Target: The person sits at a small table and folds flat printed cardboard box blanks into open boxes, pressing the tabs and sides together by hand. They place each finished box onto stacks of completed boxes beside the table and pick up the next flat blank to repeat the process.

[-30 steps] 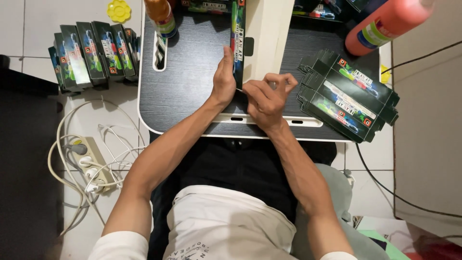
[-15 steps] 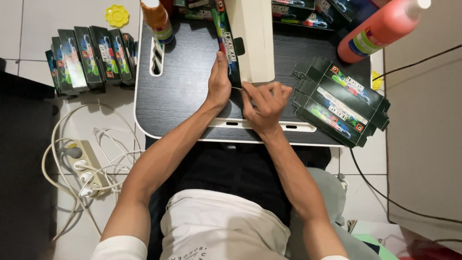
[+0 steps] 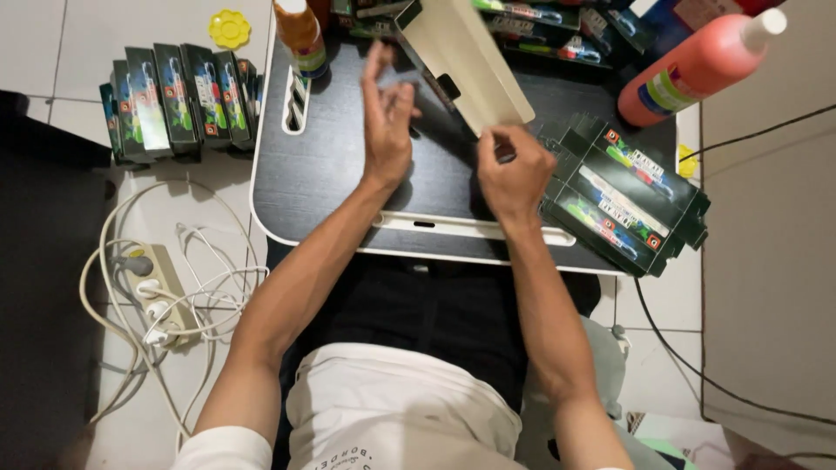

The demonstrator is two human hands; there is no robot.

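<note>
Cardboard sleeve [image 3: 466, 65] has swung flat-side up since a moment ago, pinched at its near corner by the right hand [image 3: 514, 178], while the left hand [image 3: 386, 122] has let go, fingers spread.

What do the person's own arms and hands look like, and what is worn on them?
Both forearms are bare, and the left hand and right hand wear no gloves, rings or watch that I can see. Short white sleeves end above the elbows.

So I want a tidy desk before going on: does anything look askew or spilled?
Nothing is spilled. The orange bottle lies tilted at the table's far right corner, and the flat box stack overhangs its right edge. The right hand holds a cream carton blank.
</note>
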